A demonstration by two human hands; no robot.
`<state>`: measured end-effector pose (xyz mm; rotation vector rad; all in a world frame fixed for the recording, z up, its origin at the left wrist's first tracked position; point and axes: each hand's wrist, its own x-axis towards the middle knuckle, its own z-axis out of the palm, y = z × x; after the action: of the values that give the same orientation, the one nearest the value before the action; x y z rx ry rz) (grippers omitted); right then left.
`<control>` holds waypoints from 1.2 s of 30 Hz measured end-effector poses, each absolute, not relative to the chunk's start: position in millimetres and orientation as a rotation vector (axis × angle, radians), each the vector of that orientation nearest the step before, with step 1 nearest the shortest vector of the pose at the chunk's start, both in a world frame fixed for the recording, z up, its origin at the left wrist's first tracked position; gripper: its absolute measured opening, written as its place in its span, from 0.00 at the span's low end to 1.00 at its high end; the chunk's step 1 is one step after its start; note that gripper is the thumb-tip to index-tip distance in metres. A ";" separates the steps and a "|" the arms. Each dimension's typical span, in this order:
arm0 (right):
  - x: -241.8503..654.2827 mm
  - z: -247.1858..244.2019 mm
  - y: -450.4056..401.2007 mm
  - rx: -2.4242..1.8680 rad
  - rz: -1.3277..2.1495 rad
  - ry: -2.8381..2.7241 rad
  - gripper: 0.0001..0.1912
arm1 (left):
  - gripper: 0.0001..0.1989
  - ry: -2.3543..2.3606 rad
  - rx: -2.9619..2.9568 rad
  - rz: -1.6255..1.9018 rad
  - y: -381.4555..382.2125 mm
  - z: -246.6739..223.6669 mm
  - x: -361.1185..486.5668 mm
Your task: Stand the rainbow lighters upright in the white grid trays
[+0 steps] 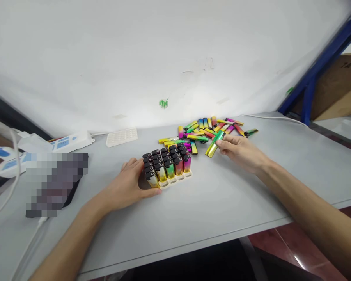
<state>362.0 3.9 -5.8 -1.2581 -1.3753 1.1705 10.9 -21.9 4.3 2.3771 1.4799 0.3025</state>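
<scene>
My left hand [125, 179] grips the left side of a cream slotted tray [175, 180], its thumb along the front corner. Rows of lighters [170, 168] with black tops and shiny coloured bodies stand upright in this tray. Bare slots show along its front edge. Between the thumb and fingers of my right hand [238, 150] is a green and yellow lighter [215, 144], tilted, just above the table. Behind it lies a loose pile of lighters [197, 136] in mixed metallic colours. The fingertips of my left hand are partly hidden behind the tray.
A second cream tray [122, 137] lies flat near the wall. White power strips [66, 143] and a blurred-out phone [57, 183] with a white cable [32, 242] are at the left. A blue metal frame [308, 97] and a cardboard box [339, 86] stand at the right.
</scene>
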 end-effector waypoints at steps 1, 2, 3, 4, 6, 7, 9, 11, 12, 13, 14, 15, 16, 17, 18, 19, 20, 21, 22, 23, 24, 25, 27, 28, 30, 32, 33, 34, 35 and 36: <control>360.6 -6.2 3.7 -1.236 1.199 -1.351 0.18 | 0.29 1.477 2.377 0.299 -21.9 4.5 10.8; 358.9 -6.3 3.0 -1.210 1.241 -1.312 0.17 | 0.28 1.473 2.377 0.297 -21.8 4.6 10.7; 356.9 -5.9 2.0 -1.183 1.293 -1.261 0.16 | 0.27 1.469 2.378 0.296 -21.8 4.7 10.5; 355.0 -5.1 0.7 -1.164 1.346 -1.214 0.14 | 0.26 1.465 2.380 0.293 -21.7 4.6 10.3; 351.9 -3.2 -2.2 -1.161 1.416 -1.161 0.13 | 0.25 1.462 2.384 0.290 -21.6 4.4 10.3; 350.9 -2.2 -3.5 -1.171 1.437 -1.157 0.14 | 0.26 1.463 2.385 0.291 -21.6 4.2 10.5; 349.9 -0.8 -5.2 -1.176 1.462 -1.164 0.14 | 0.27 1.469 2.383 0.300 -21.5 4.1 11.1; 349.5 -0.8 -5.2 -1.156 1.507 -1.160 0.14 | 0.28 1.474 2.379 0.306 -21.4 3.9 11.5; 349.2 -1.4 -4.6 -1.148 1.530 -1.152 0.17 | 0.29 1.473 2.377 0.305 -21.3 3.9 11.5; 348.8 -2.2 -3.8 -1.150 1.543 -1.135 0.22 | 0.29 1.470 2.377 0.302 -21.3 3.8 11.4; 348.2 -3.2 -2.7 -1.166 1.544 -1.111 0.26 | 0.29 1.467 2.378 0.299 -21.3 3.7 11.2; 347.4 -4.2 -1.6 -1.195 1.536 -1.080 0.29 | 0.29 1.463 2.379 0.296 -21.3 3.7 10.9; 346.5 -5.2 -0.5 -1.231 1.520 -1.045 0.30 | 0.30 1.460 2.380 0.294 -21.3 3.6 10.6; 345.5 -6.0 0.3 -1.263 1.503 -1.013 0.31 | 0.30 1.460 2.379 0.295 -21.3 3.5 10.3; 344.7 -6.6 1.0 -1.288 1.491 -0.988 0.31 | 0.31 1.463 2.375 0.296 -21.2 3.3 10.0; 343.9 -7.0 1.4 -1.303 1.485 -0.973 0.30 | 0.31 1.467 2.371 0.298 -21.1 3.2 9.8; 343.3 -7.3 1.7 -1.309 1.483 -0.966 0.30 | 0.31 1.469 2.368 0.296 -20.9 3.1 9.7; 342.9 -7.4 1.7 -1.308 1.481 -0.966 0.29 | 0.31 1.472 2.365 0.294 -20.7 3.0 9.6; 342.6 -7.5 1.6 -1.302 1.480 -0.971 0.29 | 0.31 1.473 2.363 0.293 -20.6 2.9 9.4; 342.4 -7.5 1.4 -1.294 1.479 -0.979 0.29 | 0.31 1.472 2.362 0.294 -20.6 2.9 9.3; 342.3 -7.4 1.1 -1.287 1.479 -0.987 0.29 | 0.31 1.469 2.360 0.296 -20.7 3.0 9.3; 342.2 -7.3 0.9 -1.283 1.478 -0.990 0.28 | 0.31 1.466 2.358 0.299 -21.0 3.1 9.2; 342.0 -6.7 0.3 -1.286 1.482 -0.986 0.29 | 0.31 1.468 2.355 0.304 -21.7 3.4 9.2; 341.8 -6.3 0.1 -1.290 1.489 -0.982 0.30 | 0.31 1.471 2.356 0.303 -22.1 3.6 9.3; 341.5 -5.6 -0.2 -1.296 1.500 -0.980 0.32 | 0.31 1.476 2.358 0.297 -22.3 3.6 9.5; 341.2 -5.3 -0.1 -1.301 1.500 -0.985 0.32 | 0.31 1.476 2.359 0.294 -21.9 3.2 9.6; 341.0 -5.3 0.1 -1.305 1.494 -0.988 0.31 | 0.32 1.476 2.359 0.296 -21.5 2.8 9.6; 340.8 -5.5 0.3 -1.309 1.487 -0.993 0.30 | 0.32 1.477 2.358 0.300 -21.0 2.4 9.5; 340.4 -5.7 0.5 -1.313 1.477 -0.999 0.29 | 0.32 1.480 2.356 0.308 -20.7 2.2 9.4; 340.0 -5.9 0.7 -1.317 1.464 -1.007 0.29 | 0.32 1.485 2.353 0.316 -20.5 2.0 9.3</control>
<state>340.0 0.7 -5.9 -1.3172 -1.0068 1.4644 9.3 -20.5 2.0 2.3530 1.4853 0.3156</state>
